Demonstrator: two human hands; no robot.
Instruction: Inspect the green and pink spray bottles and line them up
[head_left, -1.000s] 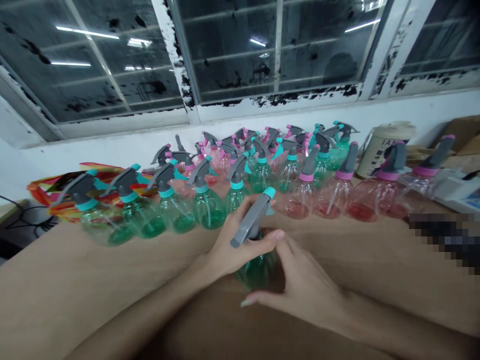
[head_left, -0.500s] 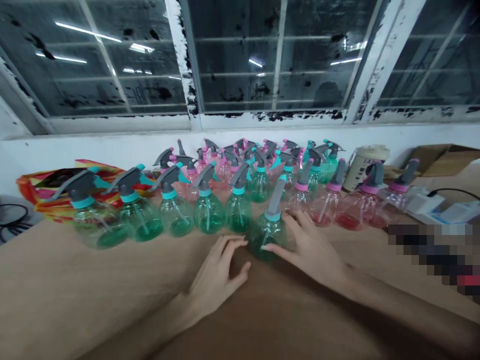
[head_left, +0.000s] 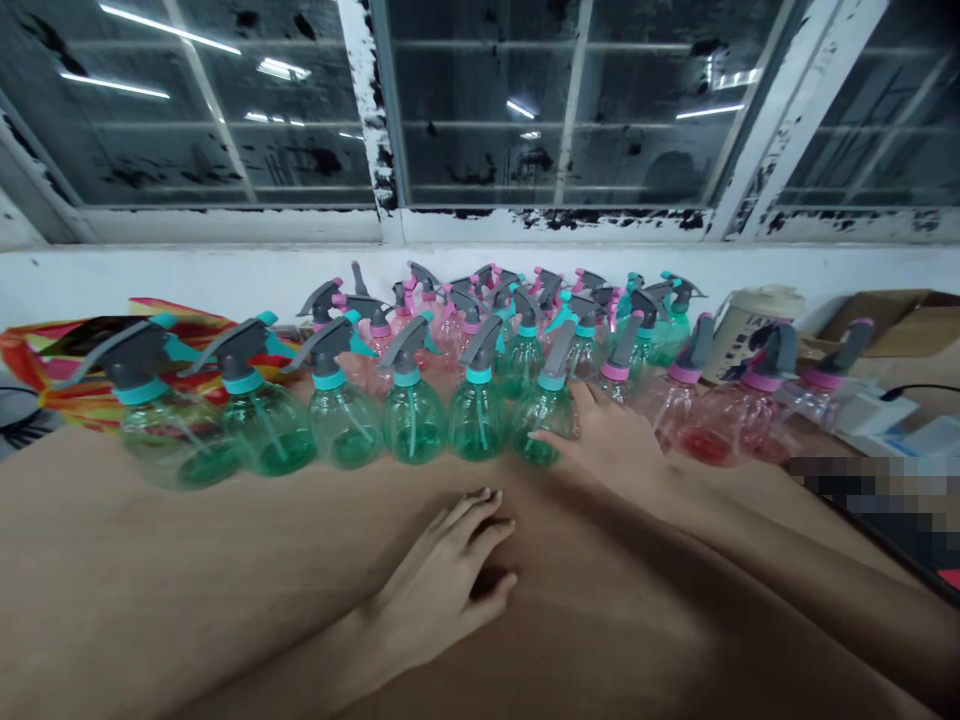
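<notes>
My right hand [head_left: 611, 435] is wrapped round a green spray bottle [head_left: 541, 415] with a turquoise collar and grey trigger head. The bottle stands upright at the right end of the front row of green bottles. Its thumb shows on the near side; the other fingers are partly hidden behind. Resting low over the bare table [head_left: 285, 570], my left hand [head_left: 442, 575] has its fingers apart and holds nothing. The nearest green spray bottle [head_left: 478, 420] to it stands just beyond, with some green liquid in the bottom.
More green bottles [head_left: 268, 425] line up leftwards. Pink bottles [head_left: 712, 420] stand to the right, and a mixed cluster fills the back by the wall. An orange patterned bag [head_left: 67, 375], a cream canister [head_left: 754, 335], a cardboard box [head_left: 892, 320] and white adapters [head_left: 874, 405] lie around them.
My left hand has let go of the green spray bottle and drawn back towards me. My right hand has carried the bottle forward to the row's end.
</notes>
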